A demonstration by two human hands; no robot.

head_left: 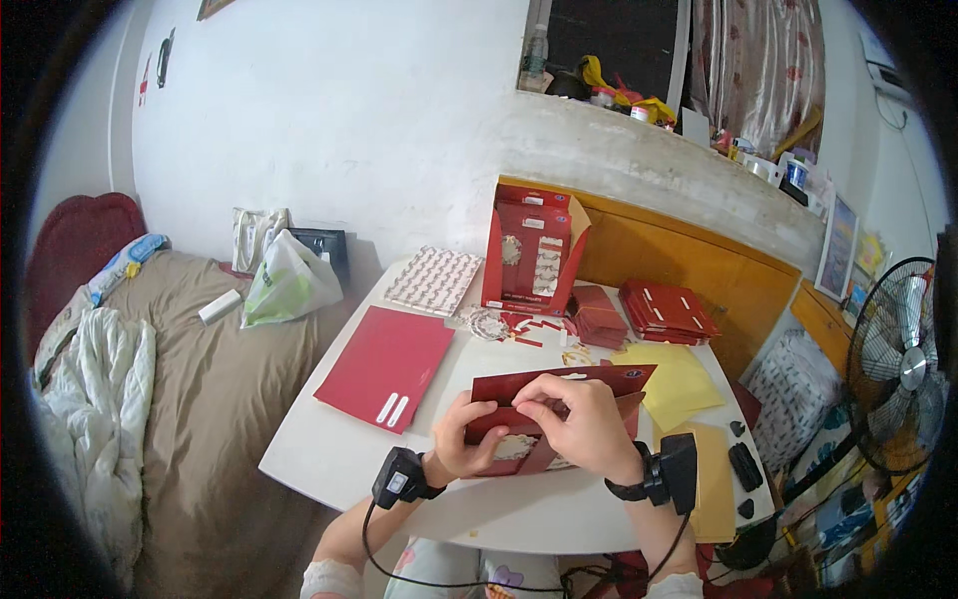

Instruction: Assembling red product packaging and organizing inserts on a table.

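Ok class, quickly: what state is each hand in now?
Left hand: closed, holding the red folder by its left side.
Right hand: closed in a pinch at the folder's upper edge; exact grip hidden.

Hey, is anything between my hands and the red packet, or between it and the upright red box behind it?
Nothing visible separates your left hand or right hand from the packet; both touch it. Between it and the box, small red and white scraps lie on the table, just before the box.

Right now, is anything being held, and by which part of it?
Yes, a red cardboard folder: the left grip holds its left side near the upper edge; the right grip is at its upper middle, exact contact unclear.
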